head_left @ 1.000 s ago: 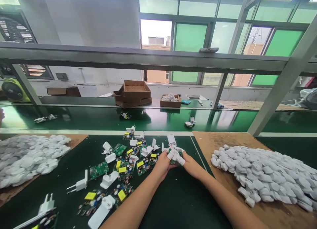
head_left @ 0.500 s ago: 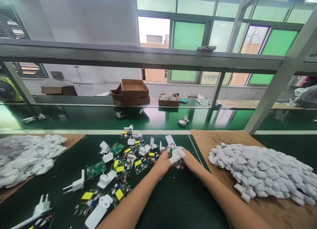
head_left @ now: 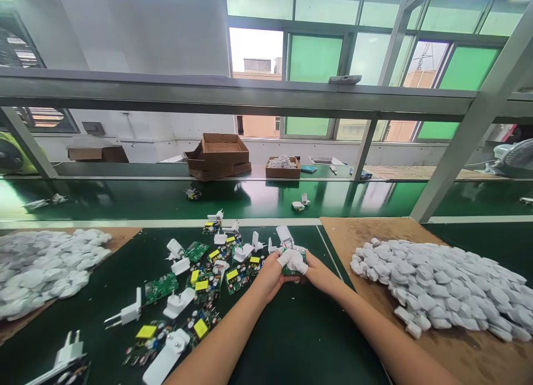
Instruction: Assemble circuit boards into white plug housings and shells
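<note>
Left hand (head_left: 270, 274) and right hand (head_left: 317, 273) clasp a circuit board (head_left: 286, 271) — seemingly; loose boards (head_left: 202, 285) left, white shells (head_left: 437, 285) right.

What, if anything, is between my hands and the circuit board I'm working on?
Nothing visible. The left hand and right hand both grip the circuit board; only the white finger covers on the fingertips lie between.

Electronics assembly factory, green conveyor belt (head_left: 250, 199), loose circuit boards (head_left: 166, 286), heaps of white charger shells (head_left: 441, 285)
</note>
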The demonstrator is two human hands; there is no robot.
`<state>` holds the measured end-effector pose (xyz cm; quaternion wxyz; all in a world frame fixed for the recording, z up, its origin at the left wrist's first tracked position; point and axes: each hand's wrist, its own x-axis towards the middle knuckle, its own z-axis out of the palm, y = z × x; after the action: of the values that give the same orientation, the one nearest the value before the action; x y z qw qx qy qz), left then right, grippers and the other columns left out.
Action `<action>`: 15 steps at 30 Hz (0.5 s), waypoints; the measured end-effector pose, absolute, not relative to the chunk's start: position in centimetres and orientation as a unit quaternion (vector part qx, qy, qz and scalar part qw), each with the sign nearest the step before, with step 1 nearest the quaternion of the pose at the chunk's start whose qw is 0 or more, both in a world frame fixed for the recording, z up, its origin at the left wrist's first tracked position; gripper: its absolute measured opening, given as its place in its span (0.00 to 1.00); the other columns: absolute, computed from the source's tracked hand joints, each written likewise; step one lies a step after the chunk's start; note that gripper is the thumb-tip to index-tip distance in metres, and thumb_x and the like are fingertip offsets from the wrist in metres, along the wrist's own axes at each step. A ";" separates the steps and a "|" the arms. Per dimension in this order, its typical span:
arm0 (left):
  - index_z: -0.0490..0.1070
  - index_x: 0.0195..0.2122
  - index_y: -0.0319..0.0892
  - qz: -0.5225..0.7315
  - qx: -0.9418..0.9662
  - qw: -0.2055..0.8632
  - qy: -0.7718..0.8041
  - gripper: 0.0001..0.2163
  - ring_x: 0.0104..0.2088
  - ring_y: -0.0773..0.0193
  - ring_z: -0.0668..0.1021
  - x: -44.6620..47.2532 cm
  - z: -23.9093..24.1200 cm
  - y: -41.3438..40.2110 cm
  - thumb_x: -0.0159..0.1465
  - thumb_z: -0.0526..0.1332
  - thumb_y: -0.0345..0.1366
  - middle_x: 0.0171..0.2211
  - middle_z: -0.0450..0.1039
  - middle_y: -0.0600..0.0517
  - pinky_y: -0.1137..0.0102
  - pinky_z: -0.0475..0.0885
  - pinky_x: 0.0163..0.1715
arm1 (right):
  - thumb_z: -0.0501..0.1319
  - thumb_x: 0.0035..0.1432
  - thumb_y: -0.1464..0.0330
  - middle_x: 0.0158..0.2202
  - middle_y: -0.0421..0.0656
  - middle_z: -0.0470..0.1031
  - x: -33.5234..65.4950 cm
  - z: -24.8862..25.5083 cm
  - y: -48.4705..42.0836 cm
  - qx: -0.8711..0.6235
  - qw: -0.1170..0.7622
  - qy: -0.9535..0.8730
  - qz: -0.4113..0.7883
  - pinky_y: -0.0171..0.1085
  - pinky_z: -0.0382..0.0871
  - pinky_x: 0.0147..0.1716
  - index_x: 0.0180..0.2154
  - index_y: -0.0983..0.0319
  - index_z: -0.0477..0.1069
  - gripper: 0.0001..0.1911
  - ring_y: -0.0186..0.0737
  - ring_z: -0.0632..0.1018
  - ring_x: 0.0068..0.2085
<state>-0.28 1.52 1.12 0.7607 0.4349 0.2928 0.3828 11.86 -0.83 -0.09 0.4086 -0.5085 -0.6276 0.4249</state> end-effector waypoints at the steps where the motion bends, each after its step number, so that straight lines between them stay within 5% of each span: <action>1: 0.65 0.32 0.39 0.379 0.440 0.762 0.287 0.12 0.25 0.66 0.73 -0.3 1.3 1.5 0.49 0.58 0.40 0.26 0.70 0.49 0.73 0.68 0.20 | 0.48 0.51 0.55 0.25 0.39 0.65 11.9 0.0 -0.8 -0.506 0.409 -0.627 0.428 0.31 0.62 0.20 0.40 0.62 0.59 0.20 0.30 0.66 0.20; 10: 0.64 0.34 0.38 0.390 0.463 0.747 0.274 0.20 0.25 0.65 0.73 -0.2 2.0 0.7 0.38 0.66 0.29 0.31 0.71 0.49 0.76 0.65 0.20 | 0.35 0.55 0.53 0.22 0.41 0.67 11.8 -0.6 0.0 -0.543 0.380 -0.648 0.375 0.32 0.62 0.17 0.40 0.64 0.61 0.27 0.32 0.68 0.19; 15: 0.65 0.33 0.39 0.372 0.411 0.797 0.241 0.15 0.29 0.62 0.73 -0.5 1.9 1.1 0.42 0.63 0.31 0.30 0.71 0.48 0.71 0.67 0.25 | 0.40 0.56 0.59 0.35 0.47 0.69 14.2 0.9 0.0 -0.632 0.338 -0.657 0.235 0.41 0.62 0.36 0.44 0.63 0.60 0.21 0.42 0.71 0.35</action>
<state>-0.52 1.12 1.91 0.7969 0.4105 0.2407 0.3722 14.17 0.00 0.87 0.3383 -0.6316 -0.6568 0.2350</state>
